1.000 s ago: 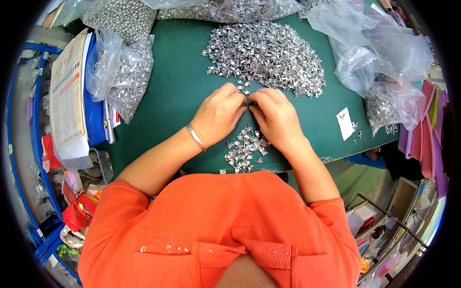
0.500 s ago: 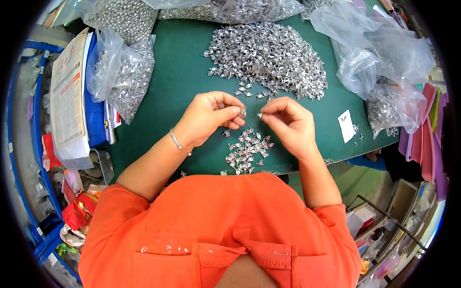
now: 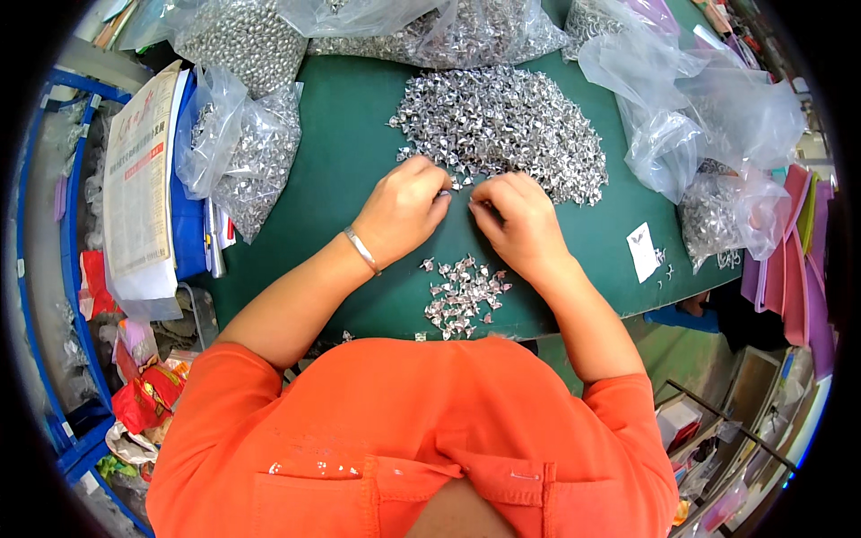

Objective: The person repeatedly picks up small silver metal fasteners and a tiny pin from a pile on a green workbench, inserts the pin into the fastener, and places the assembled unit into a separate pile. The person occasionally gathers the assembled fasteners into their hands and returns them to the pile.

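Note:
A large heap of small silver metal pieces [image 3: 507, 121], pointed and several-armed in shape, lies on the green tabletop [image 3: 345, 134]. At the heap's near edge, my left hand [image 3: 404, 211] has its fingers curled and pinched together. Close by on the right, my right hand [image 3: 520, 220] is also closed, thumb against fingers. The fingertips face each other across a narrow gap; what they hold, if anything, is too small or hidden to make out. Nearer to me sits a smaller group of similar metal pieces [image 3: 462, 296], close to the table's front edge.
Clear bags of metal parts stand at the left [image 3: 260, 157], along the back [image 3: 448, 36] and at the right [image 3: 713, 211]. A newspaper [image 3: 139, 170] rests by a blue bin at left. A white paper slip [image 3: 641, 252] lies on the right, beside a few loose pieces.
Both hands have moved away from me, from above the smaller group to the near edge of the large heap. The small silver bits seen at the fingertips earlier no longer show clearly.

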A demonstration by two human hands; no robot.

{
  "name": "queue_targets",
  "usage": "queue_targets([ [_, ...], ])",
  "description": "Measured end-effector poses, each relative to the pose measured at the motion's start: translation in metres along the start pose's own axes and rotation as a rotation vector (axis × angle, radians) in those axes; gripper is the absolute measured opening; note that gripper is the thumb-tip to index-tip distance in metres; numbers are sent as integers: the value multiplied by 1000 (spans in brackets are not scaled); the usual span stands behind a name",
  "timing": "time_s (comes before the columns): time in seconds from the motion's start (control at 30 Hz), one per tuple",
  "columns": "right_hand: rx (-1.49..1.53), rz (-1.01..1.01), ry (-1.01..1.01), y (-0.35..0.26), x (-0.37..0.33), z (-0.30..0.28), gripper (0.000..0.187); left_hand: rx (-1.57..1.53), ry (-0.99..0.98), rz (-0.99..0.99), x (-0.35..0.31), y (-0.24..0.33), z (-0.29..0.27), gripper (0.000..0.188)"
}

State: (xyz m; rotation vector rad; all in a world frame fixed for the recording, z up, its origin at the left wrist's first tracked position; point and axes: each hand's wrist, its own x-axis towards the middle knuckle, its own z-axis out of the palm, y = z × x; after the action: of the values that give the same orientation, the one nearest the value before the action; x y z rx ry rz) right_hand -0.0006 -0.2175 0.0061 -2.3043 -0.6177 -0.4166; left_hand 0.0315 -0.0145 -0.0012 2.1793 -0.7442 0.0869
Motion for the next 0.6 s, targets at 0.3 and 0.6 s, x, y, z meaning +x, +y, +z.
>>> queue_targets([
  [0.3,89,-78,-140,-14,5,-8,10,-994,-70,-786,-10,7,-18,14],
  [0.6,29,56,6,-4,19,6,11,-1275,-3,-805,-17,13,-27,10],
])
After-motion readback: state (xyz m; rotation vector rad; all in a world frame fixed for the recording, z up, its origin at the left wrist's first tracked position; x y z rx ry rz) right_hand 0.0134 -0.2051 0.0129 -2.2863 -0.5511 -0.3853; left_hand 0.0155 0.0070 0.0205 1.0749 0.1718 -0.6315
